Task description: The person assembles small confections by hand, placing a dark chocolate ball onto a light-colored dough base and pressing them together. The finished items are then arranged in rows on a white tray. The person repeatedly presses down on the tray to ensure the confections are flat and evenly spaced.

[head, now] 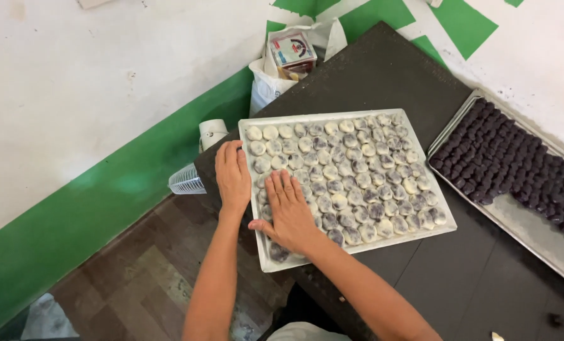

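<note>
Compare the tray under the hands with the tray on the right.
The white tray holds pale, floured round pieces filling it; the metal tray holds dark purple pieces with its near part bare. The right hand rests only on the white tray. Both sit on the dark table.

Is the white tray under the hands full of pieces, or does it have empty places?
Nearly full. The white tray holds close rows of pale round pieces almost edge to edge; the right hand covers part.

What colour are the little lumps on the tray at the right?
Dark purple lumps, head view.
</note>
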